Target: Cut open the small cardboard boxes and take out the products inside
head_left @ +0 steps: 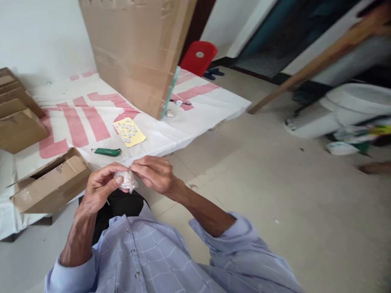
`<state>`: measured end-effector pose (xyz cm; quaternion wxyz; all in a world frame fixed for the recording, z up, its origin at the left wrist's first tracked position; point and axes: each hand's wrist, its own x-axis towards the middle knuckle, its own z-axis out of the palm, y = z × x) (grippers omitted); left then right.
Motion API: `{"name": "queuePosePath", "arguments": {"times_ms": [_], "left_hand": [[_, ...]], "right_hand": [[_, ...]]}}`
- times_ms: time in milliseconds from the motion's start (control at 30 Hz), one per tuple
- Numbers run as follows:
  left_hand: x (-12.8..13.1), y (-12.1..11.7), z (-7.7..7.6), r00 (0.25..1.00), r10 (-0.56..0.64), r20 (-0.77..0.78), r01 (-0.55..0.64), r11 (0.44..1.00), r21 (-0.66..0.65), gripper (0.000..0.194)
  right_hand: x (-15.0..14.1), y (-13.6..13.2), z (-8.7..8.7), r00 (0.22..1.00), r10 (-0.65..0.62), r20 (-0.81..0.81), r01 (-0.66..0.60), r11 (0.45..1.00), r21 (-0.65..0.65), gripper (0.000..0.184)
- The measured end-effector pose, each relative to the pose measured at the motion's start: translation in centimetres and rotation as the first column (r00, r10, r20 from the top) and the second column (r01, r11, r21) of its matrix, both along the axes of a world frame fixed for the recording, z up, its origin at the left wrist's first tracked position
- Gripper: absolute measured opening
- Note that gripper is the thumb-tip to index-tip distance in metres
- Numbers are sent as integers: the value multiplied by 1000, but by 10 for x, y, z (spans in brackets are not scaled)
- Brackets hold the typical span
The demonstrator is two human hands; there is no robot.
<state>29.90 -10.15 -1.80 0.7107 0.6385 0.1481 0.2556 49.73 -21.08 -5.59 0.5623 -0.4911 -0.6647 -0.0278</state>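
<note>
A small bundle wrapped in clear crinkled plastic (127, 180) is held in my left hand (100, 185), thumb on its near side and fingers behind. What is inside the wrap is hard to make out. My right hand (155, 173) is closed in a pinch at the upper right edge of the plastic. Both hands are just off the table's front edge, above my lap. Beyond them lie a green utility knife (106, 151) and a yellow card (130, 132) with several small whitish pieces on it.
An open cardboard box (51, 185) sits at the table's left front, with more cardboard boxes (18, 118) behind. A tall carton (137, 53) stands on the covered table (195, 122). Near its base are a clear round item (170, 114) and a dark pen-like object (180, 101). A red chair (198, 57) is behind.
</note>
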Motion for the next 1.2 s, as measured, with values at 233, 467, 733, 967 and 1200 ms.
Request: {"name": "queuePosePath", "arguments": {"times_ms": [233,467,733,967,1200], "left_hand": [[7,10,-2,930,368,-20,-367,930,26,44],[13,23,-8,879,454,-147,-454,890,35,33],[37,25,-17,814,580,30,-561,774,294,26],[31,41,-37,852,516,86,-394,525,754,31],[27,37,-36,861,509,-12,-405,700,588,39]], "right_hand": [[-31,47,-20,961,10,-276,-28,998,-60,26],[-42,70,-39,855,5,-518,-120,974,-190,12],[-48,68,-45,614,-4,-789,-207,964,-166,29],[-51,57,-47,309,54,-950,-408,909,-81,57],[-52,60,-51,309,-8,-951,-395,909,-135,60]]}}
